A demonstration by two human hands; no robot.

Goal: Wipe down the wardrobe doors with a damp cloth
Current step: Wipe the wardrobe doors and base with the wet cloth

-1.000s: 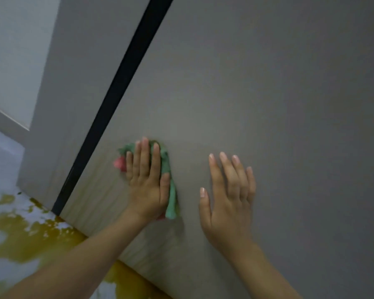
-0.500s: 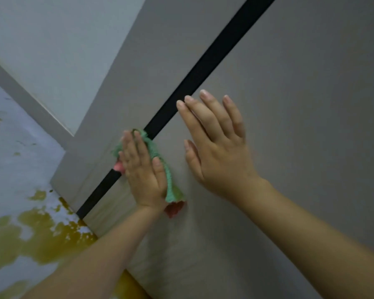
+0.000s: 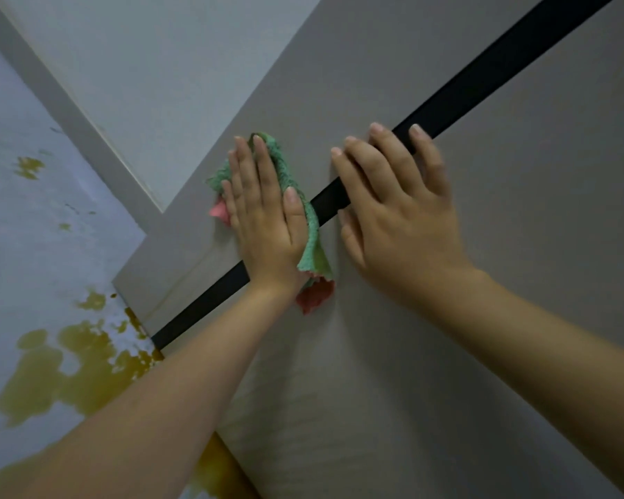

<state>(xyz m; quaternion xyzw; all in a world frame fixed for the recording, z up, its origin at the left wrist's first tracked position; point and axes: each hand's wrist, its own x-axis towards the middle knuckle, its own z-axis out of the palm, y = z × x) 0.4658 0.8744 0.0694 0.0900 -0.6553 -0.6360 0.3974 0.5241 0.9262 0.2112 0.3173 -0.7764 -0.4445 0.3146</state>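
Note:
Two grey wardrobe doors (image 3: 519, 246) fill the right of the view, split by a black gap (image 3: 483, 77) running diagonally. My left hand (image 3: 263, 217) lies flat with straight fingers on a green and pink cloth (image 3: 312, 246), pressing it against the door across the black gap. The cloth sticks out above my fingertips and below my palm. My right hand (image 3: 397, 217) rests flat on the door just right of the cloth, its fingers straight and reaching over the gap.
A pale wall (image 3: 159, 66) with a grey skirting strip (image 3: 69, 113) meets the wardrobe at the left. The light floor (image 3: 22, 246) below carries yellow-brown patches (image 3: 69, 372) near the wardrobe's base.
My left hand has slid the cloth leftward across the black gap onto the neighbouring door. My right hand has followed and now covers the gap. The view has tilted further.

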